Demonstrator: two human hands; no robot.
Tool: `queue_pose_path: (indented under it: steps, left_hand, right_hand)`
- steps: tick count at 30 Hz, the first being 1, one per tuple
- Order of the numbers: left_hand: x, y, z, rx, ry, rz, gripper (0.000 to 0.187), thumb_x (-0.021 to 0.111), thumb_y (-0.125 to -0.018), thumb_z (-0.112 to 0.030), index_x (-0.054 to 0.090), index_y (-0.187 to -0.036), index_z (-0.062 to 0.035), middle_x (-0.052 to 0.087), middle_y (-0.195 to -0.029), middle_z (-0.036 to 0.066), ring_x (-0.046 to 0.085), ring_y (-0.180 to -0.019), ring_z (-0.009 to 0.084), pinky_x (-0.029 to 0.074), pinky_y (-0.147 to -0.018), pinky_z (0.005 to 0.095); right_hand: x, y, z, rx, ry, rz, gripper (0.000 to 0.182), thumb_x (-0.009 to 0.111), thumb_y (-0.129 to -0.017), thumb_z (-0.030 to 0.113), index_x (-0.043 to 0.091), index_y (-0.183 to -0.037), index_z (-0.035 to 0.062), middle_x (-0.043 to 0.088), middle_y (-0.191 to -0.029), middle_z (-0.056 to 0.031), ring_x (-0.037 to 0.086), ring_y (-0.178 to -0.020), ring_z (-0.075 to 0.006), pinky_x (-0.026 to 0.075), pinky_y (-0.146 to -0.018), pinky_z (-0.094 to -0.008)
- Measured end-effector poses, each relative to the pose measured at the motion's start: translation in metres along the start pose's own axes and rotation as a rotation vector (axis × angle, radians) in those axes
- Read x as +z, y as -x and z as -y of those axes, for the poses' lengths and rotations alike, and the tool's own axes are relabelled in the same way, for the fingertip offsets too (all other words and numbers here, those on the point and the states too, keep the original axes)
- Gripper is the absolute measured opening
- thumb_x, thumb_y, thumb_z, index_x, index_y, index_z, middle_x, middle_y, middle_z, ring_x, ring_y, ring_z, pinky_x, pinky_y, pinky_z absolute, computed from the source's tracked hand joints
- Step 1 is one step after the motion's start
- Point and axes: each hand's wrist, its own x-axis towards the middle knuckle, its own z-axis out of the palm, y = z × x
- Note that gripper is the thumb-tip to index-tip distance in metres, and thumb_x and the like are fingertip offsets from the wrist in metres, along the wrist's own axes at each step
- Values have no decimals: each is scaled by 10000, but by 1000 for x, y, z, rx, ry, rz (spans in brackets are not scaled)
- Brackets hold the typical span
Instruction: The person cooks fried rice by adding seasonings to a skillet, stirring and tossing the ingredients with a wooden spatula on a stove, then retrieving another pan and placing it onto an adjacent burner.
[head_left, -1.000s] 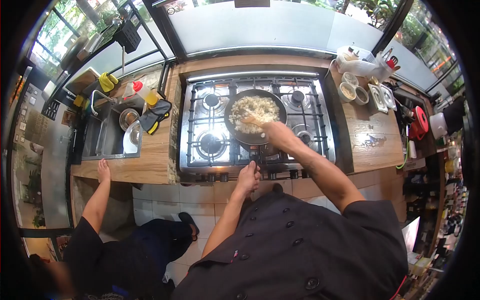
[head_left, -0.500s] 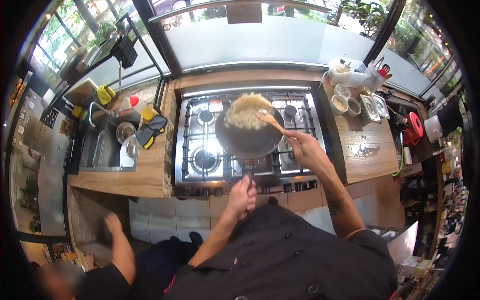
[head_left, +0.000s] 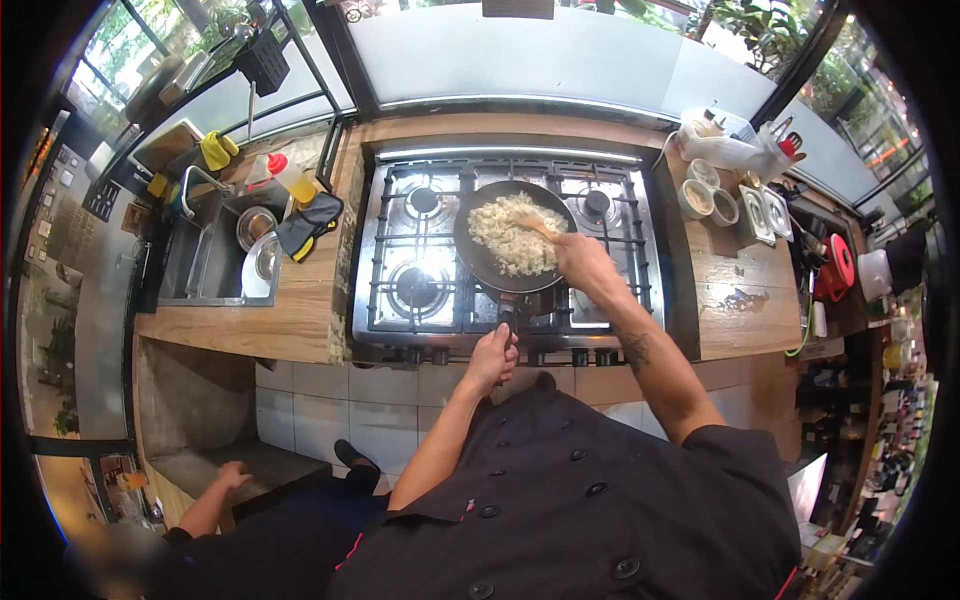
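A dark round pan (head_left: 485,268) sits over the middle of the gas stove (head_left: 400,322), its handle toward me. My left hand (head_left: 492,357) is wrapped round the pan's handle. Pale, rice-like grains (head_left: 505,238) are spread in the pan. A wooden spoon (head_left: 537,226) reaches into them from the right, its tip among the grains. My right hand (head_left: 585,264) is closed on the spoon's handle, just over the pan's right rim.
Left are a sink (head_left: 205,265), a squeeze bottle (head_left: 292,182) and dark gloves (head_left: 309,227). On the right counter (head_left: 740,300) stand small bowls (head_left: 697,198) and metal containers (head_left: 762,215). A co-worker's hand (head_left: 234,475) shows at lower left.
The grains, heaped and blurred at the pan's far side before, now lie spread across it. The pan looks flatter and my right hand is nearer its rim. The co-worker's hand is lower.
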Motion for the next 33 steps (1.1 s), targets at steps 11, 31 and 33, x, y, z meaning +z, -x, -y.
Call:
queue_pose_path:
  steps: [11, 31, 33]
  left_hand:
    - [-16, -7, 2, 11, -44, -36, 464, 470, -1078, -534, 544, -1016, -80, 480, -685, -28, 381, -494, 64, 317, -432, 246]
    - [2, 63, -103, -83, -104, 33, 414, 414, -1100, -491, 524, -977, -111, 427, -654, -51, 339, -463, 63, 283, -389, 253]
    - [-4, 40, -100, -37, -117, 34, 407, 398, -1110, -473, 521, -976, -109, 435, -668, -50, 338, -469, 52, 279, -396, 241]
  right_hand:
    - [-21, 30, -1, 24, 14, -56, 256, 546, -970, 141, 735, -1115, 47, 697, -928, -306, 688, -911, -475, 552, -823, -538]
    - [-81, 67, 74, 101, -341, -300, 315, 597, -1015, 184, 699, -1260, 16, 716, -1112, -278, 702, -1061, -397, 529, -908, -414]
    - [-53, 53, 66, 139, -354, -295, 309, 601, -1010, 191, 709, -1247, 26, 711, -1096, -285, 706, -1019, -417, 542, -884, -433]
